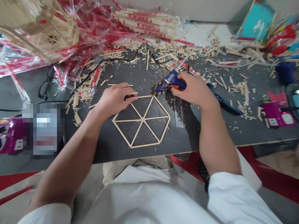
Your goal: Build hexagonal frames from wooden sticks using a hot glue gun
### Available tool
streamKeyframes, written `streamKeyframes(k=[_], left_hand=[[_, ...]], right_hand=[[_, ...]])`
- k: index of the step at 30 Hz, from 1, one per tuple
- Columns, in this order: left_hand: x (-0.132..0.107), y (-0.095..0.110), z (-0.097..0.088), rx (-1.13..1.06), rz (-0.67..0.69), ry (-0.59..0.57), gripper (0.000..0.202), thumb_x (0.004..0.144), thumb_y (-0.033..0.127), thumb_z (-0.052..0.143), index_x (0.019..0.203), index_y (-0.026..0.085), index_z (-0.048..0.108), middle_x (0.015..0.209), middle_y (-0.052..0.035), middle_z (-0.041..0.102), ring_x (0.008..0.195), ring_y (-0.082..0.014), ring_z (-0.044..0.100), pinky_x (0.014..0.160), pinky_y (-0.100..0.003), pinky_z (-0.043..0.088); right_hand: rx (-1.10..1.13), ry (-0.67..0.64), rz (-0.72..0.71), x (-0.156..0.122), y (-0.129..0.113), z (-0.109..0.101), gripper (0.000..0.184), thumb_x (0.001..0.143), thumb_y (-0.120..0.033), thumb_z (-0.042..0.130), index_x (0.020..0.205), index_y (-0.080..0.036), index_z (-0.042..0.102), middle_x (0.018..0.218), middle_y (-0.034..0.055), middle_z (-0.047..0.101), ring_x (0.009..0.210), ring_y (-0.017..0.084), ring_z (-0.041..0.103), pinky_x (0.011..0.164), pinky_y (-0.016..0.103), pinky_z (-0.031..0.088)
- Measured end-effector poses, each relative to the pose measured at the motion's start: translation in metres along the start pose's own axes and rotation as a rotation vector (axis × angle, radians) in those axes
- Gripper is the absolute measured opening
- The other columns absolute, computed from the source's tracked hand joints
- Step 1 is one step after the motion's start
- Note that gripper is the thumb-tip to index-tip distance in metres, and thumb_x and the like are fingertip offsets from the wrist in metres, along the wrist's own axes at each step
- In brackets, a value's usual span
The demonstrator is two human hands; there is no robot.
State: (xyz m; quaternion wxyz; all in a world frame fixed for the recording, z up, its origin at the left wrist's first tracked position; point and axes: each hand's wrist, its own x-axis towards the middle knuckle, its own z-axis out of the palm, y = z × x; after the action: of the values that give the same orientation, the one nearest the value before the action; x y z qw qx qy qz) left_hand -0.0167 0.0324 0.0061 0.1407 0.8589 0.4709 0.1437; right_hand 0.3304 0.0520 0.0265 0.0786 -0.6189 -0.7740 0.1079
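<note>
A flat hexagon frame [145, 145] of thin wooden sticks, with spokes meeting in its middle, lies on the dark table. My left hand [115, 99] is at the frame's upper left, its thumb and fingers pinching a short wooden stick [132, 93]. My right hand [196, 90] is wrapped round a blue hot glue gun [172, 78] with an orange trigger. The gun's nozzle points left, close to the frame's top corner; whether it touches is too small to tell. A clear ruler [179, 116] lies beneath and beside the gun.
Blue-handled pliers or cutters [227, 105] lie right of my right forearm. Stick offcuts [196, 53] and wrapped stick bundles [149, 23] cover the back. Eyeglasses [48, 88], a blurred phone-like device [45, 129] and a wooden model [39, 29] are left; a purple pack [279, 113] is right.
</note>
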Motion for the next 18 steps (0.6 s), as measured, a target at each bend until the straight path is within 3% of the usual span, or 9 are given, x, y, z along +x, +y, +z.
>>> streamKeyframes(k=[8,18], left_hand=[[0.0000,-0.0002,0.0000,-0.014,-0.007,-0.002,0.035,0.107,0.051,0.058,0.110,0.026,0.082,0.109,-0.0091,0.079,0.102,-0.0266,0.073,0.093,-0.039,0.055],[0.0004,0.0007,-0.0002,-0.019,-0.013,-0.002,0.033,0.107,0.050,0.060,0.110,0.025,0.082,0.107,-0.0090,0.078,0.100,-0.0262,0.073,0.092,-0.039,0.054]], right_hand=[[0.015,0.003,0.029,0.0003,-0.0031,0.0007,0.046,0.090,-0.049,0.070,0.129,-0.024,0.068,0.101,0.0127,0.075,0.094,0.035,0.067,0.087,0.047,0.053],[-0.013,0.003,-0.019,0.0005,0.0060,0.0009,0.037,0.090,-0.044,0.070,0.121,-0.024,0.067,0.099,0.0105,0.074,0.087,0.032,0.067,0.087,0.047,0.053]])
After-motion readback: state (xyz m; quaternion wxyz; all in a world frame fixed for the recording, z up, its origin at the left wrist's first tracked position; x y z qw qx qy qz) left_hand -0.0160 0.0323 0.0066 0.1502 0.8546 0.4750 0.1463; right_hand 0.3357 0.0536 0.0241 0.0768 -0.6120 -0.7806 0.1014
